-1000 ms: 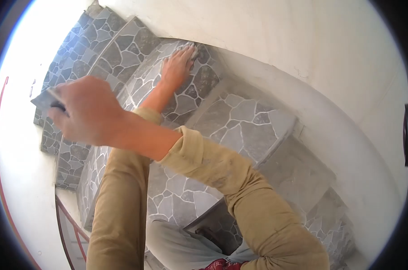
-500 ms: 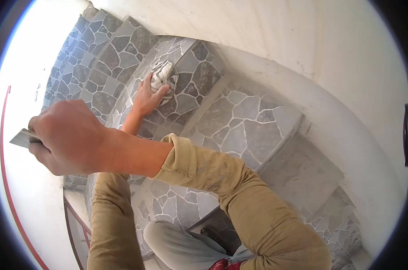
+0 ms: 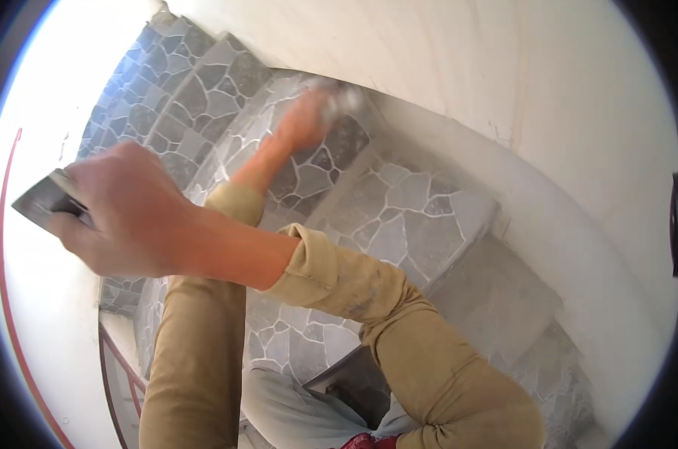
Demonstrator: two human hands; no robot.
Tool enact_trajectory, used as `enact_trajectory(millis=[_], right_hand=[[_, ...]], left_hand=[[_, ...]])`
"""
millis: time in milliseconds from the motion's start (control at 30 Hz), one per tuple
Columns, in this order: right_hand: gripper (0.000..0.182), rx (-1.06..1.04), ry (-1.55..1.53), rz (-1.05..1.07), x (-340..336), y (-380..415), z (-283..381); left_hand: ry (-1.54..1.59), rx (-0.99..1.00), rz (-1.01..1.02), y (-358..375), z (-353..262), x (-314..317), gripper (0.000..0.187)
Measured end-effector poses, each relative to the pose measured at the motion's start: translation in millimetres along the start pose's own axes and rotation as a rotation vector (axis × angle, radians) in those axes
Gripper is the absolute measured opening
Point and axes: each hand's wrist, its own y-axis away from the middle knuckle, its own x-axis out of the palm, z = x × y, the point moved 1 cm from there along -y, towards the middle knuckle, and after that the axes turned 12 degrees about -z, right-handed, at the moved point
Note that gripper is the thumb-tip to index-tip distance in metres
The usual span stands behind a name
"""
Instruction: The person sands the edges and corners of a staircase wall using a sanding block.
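Observation:
My left hand (image 3: pixel 309 118), blurred by motion, holds a crumpled whitish cloth (image 3: pixel 345 101) against the stone-patterned step (image 3: pixel 309 168), close to the foot of the wall. My right hand (image 3: pixel 129 209) is closed around a flat metal scraper (image 3: pixel 43 202), raised at the left of the view. The blade sticks out past the fingers to the left. My right forearm crosses over my left arm, nearer to the camera.
Grey stone-patterned stairs (image 3: pixel 212 82) run up at the top left. A pale curved wall (image 3: pixel 563 194) borders them on the right. At the lower left is a dark red railing (image 3: pixel 118 359). My bent grey-trousered leg (image 3: pixel 294 408) shows at the bottom.
My left hand and the cloth have moved up and right across the step, toward the wall. My right hand has shifted slightly, with more of the scraper blade showing.

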Motion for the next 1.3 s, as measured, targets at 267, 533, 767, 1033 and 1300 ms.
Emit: enact_trajectory(millis=[267, 533, 767, 1033, 1300], right_hand=[[0.018, -0.121, 0.04, 0.108, 17, 34, 6], [0.016, -0.048, 0.084, 0.143, -5, 21, 1], [0.016, -0.089, 0.104, 0.061, -12, 16, -1], [0.015, -0.046, 0.151, 0.15, -20, 17, 3], [0.019, -0.095, 0.138, 0.083, -27, 15, -25]], left_hand=[[-0.095, -0.521, -0.466, 105, -26, -113, 0.069], [-0.424, -0.503, 0.111, 121, -35, -74, 0.077], [-0.334, -0.369, -0.07, -7, -9, 8, 0.058], [-0.4, -0.407, -0.026, 6, -35, -10, 0.054], [-0.444, -0.433, -0.055, 72, -12, -25, 0.06]])
